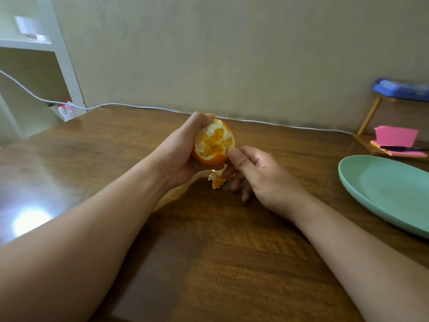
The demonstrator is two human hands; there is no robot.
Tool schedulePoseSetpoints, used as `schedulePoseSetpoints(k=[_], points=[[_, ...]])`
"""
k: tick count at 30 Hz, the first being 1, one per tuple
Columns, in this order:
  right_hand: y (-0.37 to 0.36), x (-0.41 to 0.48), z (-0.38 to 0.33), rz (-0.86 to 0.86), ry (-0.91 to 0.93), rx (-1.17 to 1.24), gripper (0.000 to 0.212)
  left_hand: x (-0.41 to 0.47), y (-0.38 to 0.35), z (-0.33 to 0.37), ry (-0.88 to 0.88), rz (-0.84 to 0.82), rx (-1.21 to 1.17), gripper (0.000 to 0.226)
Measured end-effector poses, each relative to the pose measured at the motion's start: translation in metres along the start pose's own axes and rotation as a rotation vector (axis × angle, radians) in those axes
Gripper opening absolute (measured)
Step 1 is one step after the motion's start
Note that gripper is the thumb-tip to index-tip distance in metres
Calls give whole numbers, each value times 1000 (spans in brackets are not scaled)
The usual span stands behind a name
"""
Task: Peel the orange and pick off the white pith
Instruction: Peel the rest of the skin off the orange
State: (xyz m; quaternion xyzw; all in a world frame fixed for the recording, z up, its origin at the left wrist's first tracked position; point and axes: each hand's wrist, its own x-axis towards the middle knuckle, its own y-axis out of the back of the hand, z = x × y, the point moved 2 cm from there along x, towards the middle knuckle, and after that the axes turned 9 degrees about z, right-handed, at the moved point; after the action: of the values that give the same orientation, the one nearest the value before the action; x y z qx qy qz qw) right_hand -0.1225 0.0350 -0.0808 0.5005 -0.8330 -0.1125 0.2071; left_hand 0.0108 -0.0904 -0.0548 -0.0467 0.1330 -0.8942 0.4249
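A partly peeled orange (213, 142) is held above the wooden table (209, 252). Its near face shows bare segments streaked with white pith, while orange rind remains round the bottom and far side. My left hand (183, 149) grips it from the left, thumb over the top. My right hand (253, 170) is at the orange's lower right, thumb tip pressed against the rind edge. A torn strip of peel (218, 178) hangs below the orange, pinched by the right hand's fingers.
A green plate (385, 194) lies on the table at the right edge. Behind it sit pink sticky notes (395, 135) with a black pen (404, 148) on a small wooden stand. A white cable (139, 106) runs along the table's far edge by the wall.
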Motion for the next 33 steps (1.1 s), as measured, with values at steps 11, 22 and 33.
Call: schedulePoseSetpoints(k=[11, 22, 33], points=[[2, 0, -4, 113, 5, -189, 25, -1, -10, -6, -61, -48, 116, 28], [0, -1, -7, 104, -37, -148, 28, -3, -10, -5, -52, -3, 72, 31], [4, -1, -7, 167, 92, -111, 28, -5, -7, -2, 111, 20, -85, 33]])
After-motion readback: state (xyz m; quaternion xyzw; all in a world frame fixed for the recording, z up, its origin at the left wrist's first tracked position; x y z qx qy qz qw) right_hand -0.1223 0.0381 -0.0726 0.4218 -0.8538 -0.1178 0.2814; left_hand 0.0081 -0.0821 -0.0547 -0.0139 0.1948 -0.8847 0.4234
